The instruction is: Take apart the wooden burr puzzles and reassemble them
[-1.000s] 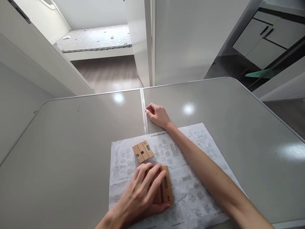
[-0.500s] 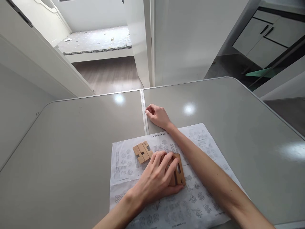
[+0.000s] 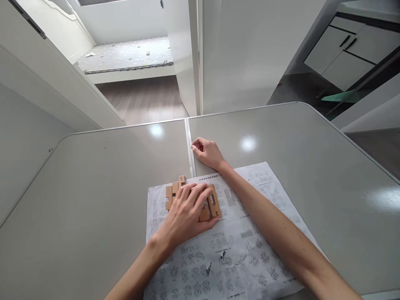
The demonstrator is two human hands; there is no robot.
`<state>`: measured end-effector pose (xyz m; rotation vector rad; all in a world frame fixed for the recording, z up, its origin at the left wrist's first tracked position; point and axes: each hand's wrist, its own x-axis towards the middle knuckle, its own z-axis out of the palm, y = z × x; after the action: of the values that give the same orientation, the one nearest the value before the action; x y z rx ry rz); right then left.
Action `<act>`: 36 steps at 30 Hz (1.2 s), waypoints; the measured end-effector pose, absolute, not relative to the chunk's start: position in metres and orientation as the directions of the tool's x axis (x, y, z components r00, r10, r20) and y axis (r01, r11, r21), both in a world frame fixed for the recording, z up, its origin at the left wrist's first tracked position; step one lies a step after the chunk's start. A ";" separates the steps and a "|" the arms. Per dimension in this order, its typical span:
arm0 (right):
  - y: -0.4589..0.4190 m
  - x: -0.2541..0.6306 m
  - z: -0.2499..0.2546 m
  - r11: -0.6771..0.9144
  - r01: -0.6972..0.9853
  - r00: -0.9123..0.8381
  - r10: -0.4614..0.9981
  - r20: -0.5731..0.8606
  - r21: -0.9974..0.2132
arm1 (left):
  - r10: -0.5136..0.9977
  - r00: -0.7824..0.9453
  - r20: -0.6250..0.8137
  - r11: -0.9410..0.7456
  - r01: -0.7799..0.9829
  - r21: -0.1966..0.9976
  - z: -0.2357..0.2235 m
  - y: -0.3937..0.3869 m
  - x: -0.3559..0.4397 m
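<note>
My left hand lies palm down over a row of flat wooden puzzle pieces, its fingers curled over them and its thumb at their near edge. At the right end of the row is a notched piece marked 2 with a slot in it. On the left, lighter wooden pieces stick out, and one marked 3 juts past the paper's far edge. My palm and fingers hide the middle of the row. Beyond the paper, my right hand rests on the table in a loose fist, with nothing visible in it.
Under the pieces lies a creased white sheet printed with puzzle diagrams and torn in places. My right forearm crosses its right side. The grey table has a metal seam running away from me. A doorway and a bed are beyond.
My left hand has pushed the wooden pieces left and away from me, against the lighter group marked 3, which has shifted and turned. My right hand has stayed put.
</note>
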<state>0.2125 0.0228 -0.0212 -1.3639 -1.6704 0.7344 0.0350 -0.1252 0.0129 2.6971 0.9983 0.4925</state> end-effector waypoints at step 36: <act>-0.044 0.233 0.022 0.214 0.559 -0.153 0.976 0.153 -0.801 | 0.610 0.611 0.505 -0.782 0.361 0.509 0.020 -0.123 -0.012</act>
<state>0.2333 -0.0445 0.0216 -1.4277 -1.8093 0.7793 -0.0121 -0.1227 0.0203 2.4819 0.7802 0.9714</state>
